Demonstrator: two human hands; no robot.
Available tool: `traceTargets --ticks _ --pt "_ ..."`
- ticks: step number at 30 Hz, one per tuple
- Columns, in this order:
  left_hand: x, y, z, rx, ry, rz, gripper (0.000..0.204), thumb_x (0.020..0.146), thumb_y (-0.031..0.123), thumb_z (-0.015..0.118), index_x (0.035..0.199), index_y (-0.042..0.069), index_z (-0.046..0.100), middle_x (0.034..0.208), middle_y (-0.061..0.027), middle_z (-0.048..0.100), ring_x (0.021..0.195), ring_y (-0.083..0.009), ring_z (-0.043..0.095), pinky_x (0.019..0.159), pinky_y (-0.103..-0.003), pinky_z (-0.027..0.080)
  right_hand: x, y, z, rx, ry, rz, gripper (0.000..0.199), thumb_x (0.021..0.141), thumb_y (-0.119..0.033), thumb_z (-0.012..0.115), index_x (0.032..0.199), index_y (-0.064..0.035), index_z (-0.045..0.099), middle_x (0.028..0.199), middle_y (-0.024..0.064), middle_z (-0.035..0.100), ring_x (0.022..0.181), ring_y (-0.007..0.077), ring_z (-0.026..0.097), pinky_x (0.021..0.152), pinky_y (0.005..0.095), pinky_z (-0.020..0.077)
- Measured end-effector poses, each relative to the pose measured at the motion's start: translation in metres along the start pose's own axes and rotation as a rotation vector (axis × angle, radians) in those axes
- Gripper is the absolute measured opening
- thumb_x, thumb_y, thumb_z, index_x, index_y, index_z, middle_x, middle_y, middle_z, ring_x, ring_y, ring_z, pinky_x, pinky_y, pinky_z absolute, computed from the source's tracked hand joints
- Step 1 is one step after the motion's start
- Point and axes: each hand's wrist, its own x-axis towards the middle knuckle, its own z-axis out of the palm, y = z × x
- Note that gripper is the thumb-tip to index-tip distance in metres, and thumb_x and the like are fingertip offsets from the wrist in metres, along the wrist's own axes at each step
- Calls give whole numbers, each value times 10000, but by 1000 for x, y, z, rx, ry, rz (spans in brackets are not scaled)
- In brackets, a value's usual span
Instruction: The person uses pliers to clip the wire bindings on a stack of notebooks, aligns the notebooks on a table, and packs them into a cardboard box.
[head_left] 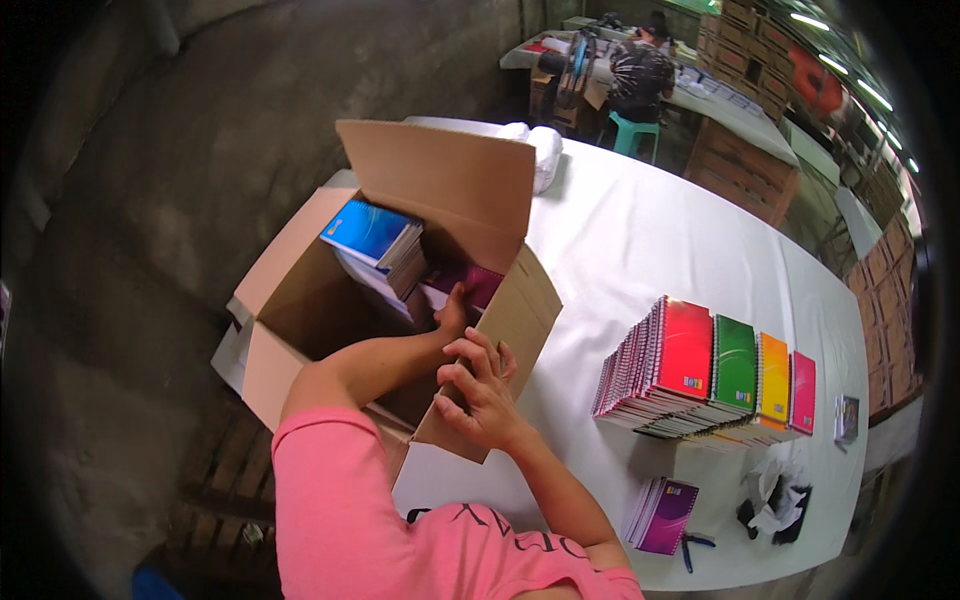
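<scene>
An opened cardboard box [300,385] stands tilted at the table's left side, flaps spread outward. Inside it, a tall stack of blue-covered spiral notebooks [372,232] fills the far left part. Beside that stack lie purple-covered notebooks [478,284], lower down in the box. My left hand [452,312] reaches into the box and grips the near end of the purple notebooks; some of its fingers are hidden. Bent over the edge of the box's right flap, the fingers of my right hand [482,392] hold the cardboard.
Rows of red [686,348], green [734,362], yellow [772,378] and pink notebooks [802,392] stand on the white-covered table [620,240]. Nearer are purple notebooks [664,516], pliers [690,546] and crumpled plastic [778,500]. A person [642,80] sits at a far table.
</scene>
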Motion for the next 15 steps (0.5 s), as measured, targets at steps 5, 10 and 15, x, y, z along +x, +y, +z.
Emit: traceTargets --ticks 5,10,15 --pt "-56 36 14 -32 -52 -37 689 633 499 659 1130 53 485 1049 -150 547 949 -299 517 879 -406 423 -1 0 1 12 5 -18 234 792 -321 593 963 -172 536 1262 55 414 1346 278 241 1042 525 68" --pt "-138 79 30 -74 -86 -116 399 666 402 643 915 97 580 844 -92 591 785 -259 536 778 -389 454 -3 0 4 -14 59 -26 283 826 -354 579 1029 -165 526 1326 77 382 1353 272 250 1043 565 88" --pt "-189 101 28 -93 -95 -21 466 673 390 630 1038 107 565 1016 -109 580 953 -283 543 887 -419 439 -7 -4 0 53 196 -18 434 833 -359 606 1195 -164 468 1382 148 319 1338 335 253 1042 555 152"
